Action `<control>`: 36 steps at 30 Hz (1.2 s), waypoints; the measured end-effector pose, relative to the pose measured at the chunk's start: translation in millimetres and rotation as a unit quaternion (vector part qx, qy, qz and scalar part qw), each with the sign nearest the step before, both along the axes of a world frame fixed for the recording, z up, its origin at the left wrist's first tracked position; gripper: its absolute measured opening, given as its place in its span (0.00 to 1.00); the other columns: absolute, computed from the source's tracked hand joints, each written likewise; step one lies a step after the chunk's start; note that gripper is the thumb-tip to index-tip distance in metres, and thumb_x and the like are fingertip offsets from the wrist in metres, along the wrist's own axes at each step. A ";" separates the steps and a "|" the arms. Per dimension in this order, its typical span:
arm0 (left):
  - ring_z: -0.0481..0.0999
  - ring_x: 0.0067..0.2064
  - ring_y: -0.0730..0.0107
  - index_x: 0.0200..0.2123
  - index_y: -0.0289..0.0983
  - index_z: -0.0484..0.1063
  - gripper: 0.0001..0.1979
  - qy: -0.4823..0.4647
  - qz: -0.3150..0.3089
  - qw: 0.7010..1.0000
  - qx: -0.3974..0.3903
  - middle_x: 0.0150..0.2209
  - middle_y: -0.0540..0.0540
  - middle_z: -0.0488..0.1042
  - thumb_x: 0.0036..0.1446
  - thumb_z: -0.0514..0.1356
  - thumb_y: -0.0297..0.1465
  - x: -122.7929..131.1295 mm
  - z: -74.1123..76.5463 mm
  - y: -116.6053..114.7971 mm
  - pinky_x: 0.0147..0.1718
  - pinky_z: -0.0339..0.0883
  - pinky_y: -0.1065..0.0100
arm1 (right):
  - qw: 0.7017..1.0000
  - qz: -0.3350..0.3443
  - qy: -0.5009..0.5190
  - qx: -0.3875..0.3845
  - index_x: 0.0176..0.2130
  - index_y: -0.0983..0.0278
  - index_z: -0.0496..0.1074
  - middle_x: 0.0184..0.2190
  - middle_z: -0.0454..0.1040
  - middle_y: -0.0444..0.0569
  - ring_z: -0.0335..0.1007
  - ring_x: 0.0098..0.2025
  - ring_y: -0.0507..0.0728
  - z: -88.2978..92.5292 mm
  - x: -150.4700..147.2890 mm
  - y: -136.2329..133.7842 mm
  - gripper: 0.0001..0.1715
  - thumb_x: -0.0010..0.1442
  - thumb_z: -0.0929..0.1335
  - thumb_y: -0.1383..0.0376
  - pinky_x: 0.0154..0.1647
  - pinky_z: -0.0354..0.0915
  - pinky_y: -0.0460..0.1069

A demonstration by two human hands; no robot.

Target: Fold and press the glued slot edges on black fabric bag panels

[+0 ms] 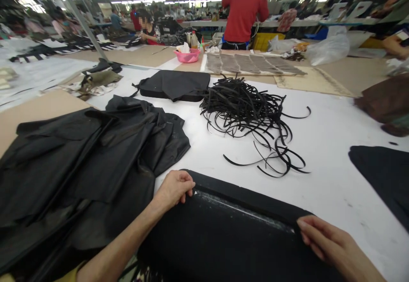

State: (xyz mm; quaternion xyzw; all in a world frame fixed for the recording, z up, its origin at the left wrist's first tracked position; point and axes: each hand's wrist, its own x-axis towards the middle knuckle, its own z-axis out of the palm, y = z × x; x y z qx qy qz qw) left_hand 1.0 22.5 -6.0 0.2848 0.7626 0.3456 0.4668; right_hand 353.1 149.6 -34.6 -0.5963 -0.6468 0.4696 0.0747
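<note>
Edge handling of a black panel (pixel 230 248), near centre on the white work surface (pixel 332 179). The left hand (pixel 177 187) and right hand (pixel 327 237), fingers narrowed to a pinch, hold opposite ends of its far dark band (pixel 246 197). Step in hand, apparently: keeping the band straight; the next move seems to call for even tension. Far: tangled black strips (pixel 244 103). Left: rumpled black sheet (pixel 105 158), crowding the panel.

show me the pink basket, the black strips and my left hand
Pink basket (pixel 188 57): head view, front wall.
Black strips (pixel 241 105): head view, middle of the pile.
Left hand (pixel 174 187): head view, its back.
</note>
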 end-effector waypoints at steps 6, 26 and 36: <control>0.58 0.12 0.80 0.21 0.36 0.64 0.04 0.053 -0.011 0.999 -0.008 0.14 0.54 0.67 0.44 0.53 0.30 3.7 -9.7 0.3 0.11 0.46 0.76 | 0.999 -0.021 -0.001 -0.037 0.24 0.62 0.66 0.16 0.62 0.43 0.52 0.18 0.50 -3.6 -2.9 -1.0 0.27 0.47 0.63 0.41 0.19 0.50 0.47; 0.57 0.12 0.78 0.22 0.37 0.63 0.03 0.084 -0.045 0.995 -0.039 0.13 0.56 0.64 0.45 0.52 0.30 2.9 -18.1 4.1 0.11 0.46 0.75 | 0.998 -0.013 0.000 -0.053 0.25 0.62 0.66 0.16 0.63 0.41 0.55 0.17 0.50 -6.3 -5.5 1.7 0.23 0.49 0.65 0.45 0.19 0.52 0.46; 0.59 0.14 0.76 0.22 0.39 0.61 0.04 0.146 -0.070 0.985 -0.057 0.14 0.56 0.64 0.47 0.51 0.30 7.7 -14.0 4.5 0.14 0.48 0.74 | 0.999 -0.022 0.018 -0.039 0.23 0.62 0.63 0.15 0.61 0.40 0.52 0.16 0.49 1.2 -11.8 -1.2 0.22 0.48 0.65 0.46 0.18 0.49 0.46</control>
